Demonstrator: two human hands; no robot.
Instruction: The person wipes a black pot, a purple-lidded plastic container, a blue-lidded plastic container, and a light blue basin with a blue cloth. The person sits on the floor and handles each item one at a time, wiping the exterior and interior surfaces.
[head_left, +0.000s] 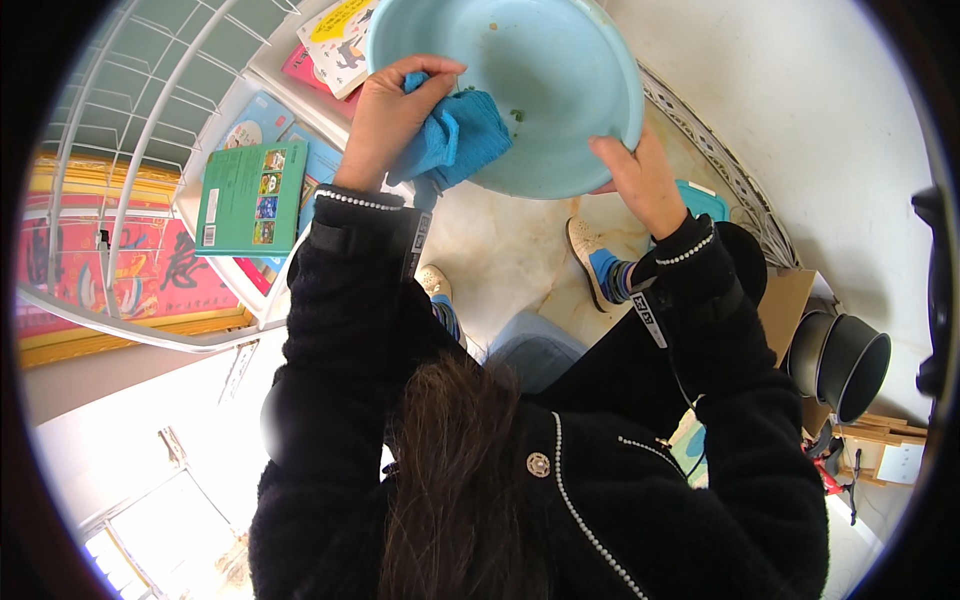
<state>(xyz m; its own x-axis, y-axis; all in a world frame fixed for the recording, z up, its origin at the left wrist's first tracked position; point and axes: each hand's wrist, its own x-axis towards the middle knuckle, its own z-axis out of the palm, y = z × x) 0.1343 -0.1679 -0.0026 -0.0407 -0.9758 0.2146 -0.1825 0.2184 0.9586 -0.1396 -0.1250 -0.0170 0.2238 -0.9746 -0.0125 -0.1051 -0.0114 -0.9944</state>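
Observation:
A light blue plastic basin (555, 82) is tilted in front of me, with small green scraps (517, 115) stuck to its inner surface. My right hand (637, 176) grips the basin's near right rim, the thumb on the inside and the fingers behind. At the basin's left side, my left hand (401, 112) holds a crumpled blue cloth (469, 142) that hangs against the rim. The left thumb and forefinger come close together over the basin's inside; whether they pinch a scrap, I cannot tell.
On the left, books, among them a green book (251, 199), lie on a white shelf beside a white wire rack (150, 112). A white wall (825, 112) rises on the right. Dark round pans (851, 367) stand by a cardboard box (784, 315). My feet rest on the tiled floor (510, 247).

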